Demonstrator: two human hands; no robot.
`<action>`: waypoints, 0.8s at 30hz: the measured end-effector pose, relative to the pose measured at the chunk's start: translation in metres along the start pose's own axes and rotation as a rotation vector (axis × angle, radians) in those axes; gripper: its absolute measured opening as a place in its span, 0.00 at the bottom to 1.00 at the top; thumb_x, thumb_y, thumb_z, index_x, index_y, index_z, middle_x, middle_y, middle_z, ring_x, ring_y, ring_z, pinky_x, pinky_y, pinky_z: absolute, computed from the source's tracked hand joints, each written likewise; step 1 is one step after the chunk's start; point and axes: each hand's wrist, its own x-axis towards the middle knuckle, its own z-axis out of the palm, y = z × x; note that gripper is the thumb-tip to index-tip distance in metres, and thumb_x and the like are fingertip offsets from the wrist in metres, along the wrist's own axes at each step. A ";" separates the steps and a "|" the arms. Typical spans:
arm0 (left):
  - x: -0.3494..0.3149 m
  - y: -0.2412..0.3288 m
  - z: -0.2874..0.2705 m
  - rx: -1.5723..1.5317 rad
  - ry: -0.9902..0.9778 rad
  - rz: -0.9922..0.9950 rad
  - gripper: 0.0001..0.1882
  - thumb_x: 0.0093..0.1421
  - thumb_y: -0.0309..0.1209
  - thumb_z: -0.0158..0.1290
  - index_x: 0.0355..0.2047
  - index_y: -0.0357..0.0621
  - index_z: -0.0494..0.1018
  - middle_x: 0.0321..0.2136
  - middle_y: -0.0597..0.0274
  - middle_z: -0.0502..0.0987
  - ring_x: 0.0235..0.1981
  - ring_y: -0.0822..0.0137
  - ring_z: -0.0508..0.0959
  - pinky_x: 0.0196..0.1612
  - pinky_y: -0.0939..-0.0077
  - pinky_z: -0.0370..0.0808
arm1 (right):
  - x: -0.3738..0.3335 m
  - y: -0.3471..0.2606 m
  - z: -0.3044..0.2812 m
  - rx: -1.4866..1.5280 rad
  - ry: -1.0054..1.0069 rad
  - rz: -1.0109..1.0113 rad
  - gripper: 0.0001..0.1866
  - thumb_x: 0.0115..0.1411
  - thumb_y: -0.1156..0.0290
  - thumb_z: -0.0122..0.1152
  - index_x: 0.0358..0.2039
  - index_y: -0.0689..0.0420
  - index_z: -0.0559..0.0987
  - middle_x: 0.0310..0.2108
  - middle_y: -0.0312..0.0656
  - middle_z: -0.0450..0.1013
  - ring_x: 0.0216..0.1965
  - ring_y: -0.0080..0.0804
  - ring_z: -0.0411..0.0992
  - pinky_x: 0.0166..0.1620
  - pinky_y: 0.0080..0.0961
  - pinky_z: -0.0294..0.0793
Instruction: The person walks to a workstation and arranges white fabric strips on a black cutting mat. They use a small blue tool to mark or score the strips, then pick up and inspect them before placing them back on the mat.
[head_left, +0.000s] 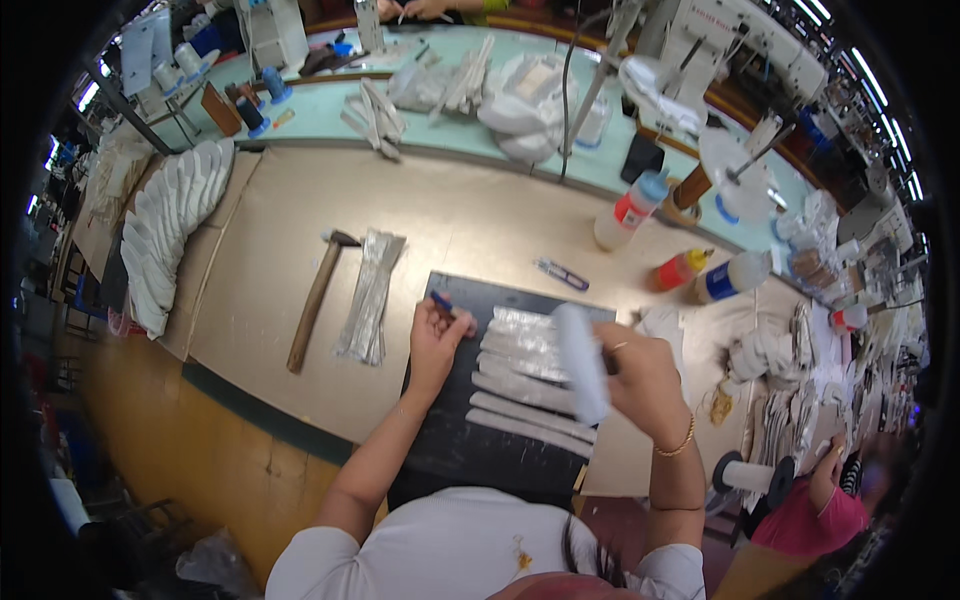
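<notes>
On a black mat (440,445), several pale grey strips (510,387) lie side by side, the upper ones shiny as if wet or coated. My left hand (436,345) is at the mat's upper left, its fingers closed around a short dark blue pen-like stick (441,301). Over the strips' right ends, my right hand (645,388) grips a long, pale bluish-white flat piece (581,366). Motion blurs that piece, so its kind is unclear, and it hides part of the strips.
Left of the mat lie a hammer (316,305) and a bundle of silvery strips (371,300). A utility knife (561,273) and several bottles (628,212) sit beyond it. White curved pieces (178,225) fan out at far left. Sewing machines (745,50) stand behind; another person (815,515) is at right.
</notes>
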 end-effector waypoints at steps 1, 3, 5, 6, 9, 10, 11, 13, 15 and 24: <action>0.003 0.000 0.000 -0.005 -0.006 0.016 0.18 0.62 0.17 0.53 0.49 0.35 0.60 0.36 0.55 0.74 0.36 0.66 0.79 0.39 0.75 0.79 | -0.017 0.012 0.005 0.169 0.066 0.152 0.19 0.49 0.79 0.63 0.44 0.57 0.78 0.32 0.45 0.77 0.28 0.37 0.78 0.31 0.28 0.74; 0.004 0.010 0.003 0.017 -0.003 0.002 0.17 0.62 0.18 0.53 0.48 0.35 0.61 0.36 0.54 0.74 0.37 0.63 0.80 0.39 0.74 0.80 | -0.059 0.054 0.030 0.184 0.276 0.185 0.15 0.54 0.70 0.68 0.41 0.60 0.76 0.24 0.41 0.72 0.18 0.35 0.69 0.25 0.26 0.69; 0.016 0.023 0.010 0.068 -0.043 -0.027 0.14 0.62 0.19 0.54 0.46 0.35 0.62 0.35 0.55 0.74 0.36 0.65 0.80 0.38 0.76 0.80 | -0.091 0.063 0.047 0.428 0.396 0.349 0.18 0.57 0.64 0.69 0.41 0.60 0.74 0.21 0.36 0.68 0.15 0.26 0.63 0.22 0.21 0.65; 0.023 0.026 0.014 0.101 -0.087 -0.023 0.13 0.62 0.20 0.54 0.45 0.35 0.63 0.34 0.56 0.74 0.34 0.68 0.80 0.36 0.78 0.79 | -0.091 0.054 0.048 0.613 0.458 0.440 0.19 0.58 0.62 0.68 0.42 0.60 0.73 0.21 0.34 0.66 0.15 0.22 0.62 0.21 0.19 0.63; 0.035 0.025 0.033 0.141 -0.185 0.012 0.10 0.64 0.24 0.54 0.41 0.35 0.65 0.33 0.58 0.75 0.33 0.70 0.80 0.37 0.79 0.79 | -0.098 0.052 0.063 0.805 0.502 0.573 0.21 0.59 0.60 0.68 0.44 0.59 0.71 0.22 0.29 0.65 0.17 0.13 0.60 0.19 0.13 0.59; 0.038 0.023 0.037 0.238 -0.216 0.007 0.10 0.64 0.25 0.54 0.41 0.35 0.65 0.33 0.58 0.75 0.32 0.71 0.79 0.37 0.80 0.79 | -0.101 0.054 0.067 0.816 0.488 0.594 0.22 0.60 0.59 0.68 0.45 0.58 0.70 0.22 0.28 0.65 0.17 0.11 0.60 0.18 0.11 0.58; 0.042 0.021 0.041 0.336 -0.249 0.007 0.10 0.64 0.26 0.54 0.40 0.35 0.65 0.32 0.59 0.75 0.32 0.72 0.79 0.37 0.80 0.79 | -0.102 0.057 0.067 0.795 0.427 0.642 0.22 0.59 0.59 0.68 0.45 0.60 0.71 0.22 0.30 0.67 0.19 0.15 0.62 0.21 0.14 0.62; 0.039 0.018 0.049 0.511 -0.293 0.043 0.11 0.65 0.29 0.54 0.40 0.35 0.65 0.29 0.58 0.76 0.31 0.73 0.79 0.34 0.79 0.77 | -0.105 0.058 0.070 0.675 0.390 0.588 0.22 0.58 0.60 0.69 0.43 0.61 0.72 0.23 0.32 0.69 0.21 0.17 0.64 0.24 0.15 0.64; 0.039 0.009 0.045 0.570 -0.304 0.046 0.12 0.65 0.30 0.54 0.39 0.35 0.65 0.28 0.57 0.76 0.30 0.71 0.80 0.33 0.78 0.76 | -0.099 0.057 0.069 0.608 0.370 0.527 0.20 0.56 0.63 0.71 0.41 0.62 0.73 0.24 0.36 0.72 0.25 0.21 0.67 0.29 0.19 0.68; 0.038 0.000 0.044 0.615 -0.280 0.027 0.11 0.65 0.29 0.55 0.43 0.36 0.67 0.30 0.61 0.76 0.31 0.75 0.77 0.35 0.82 0.75 | -0.085 0.052 0.073 0.605 0.313 0.464 0.16 0.54 0.73 0.72 0.40 0.62 0.74 0.23 0.37 0.73 0.25 0.18 0.68 0.30 0.18 0.69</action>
